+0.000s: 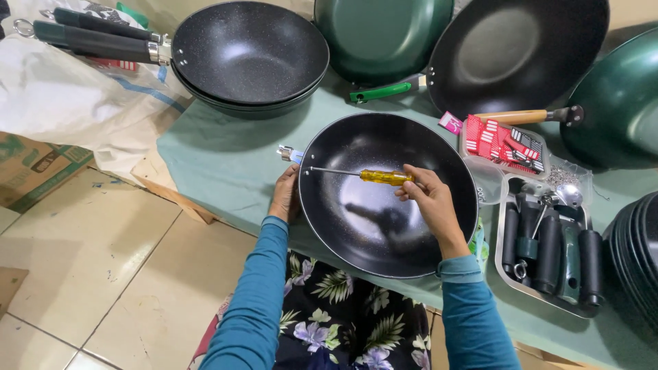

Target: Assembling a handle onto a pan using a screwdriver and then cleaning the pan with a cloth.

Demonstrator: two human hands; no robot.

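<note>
A black wok [356, 226] without a handle rests on the green-covered table in front of me. My left hand [285, 194] grips its left rim from outside, next to a small metal bracket [288, 153]. My right hand [428, 199] holds a screwdriver [363, 175] with a yellow handle, its thin shaft reaching across the wok to the left rim near the bracket.
Stacked black woks with handles [250, 55] sit at the back left, green and black woks [514, 48] behind. A metal tray [510, 284] of black handles lies right, above it a clear box [506, 147] of red packets. Black pans [637, 260] stack at far right.
</note>
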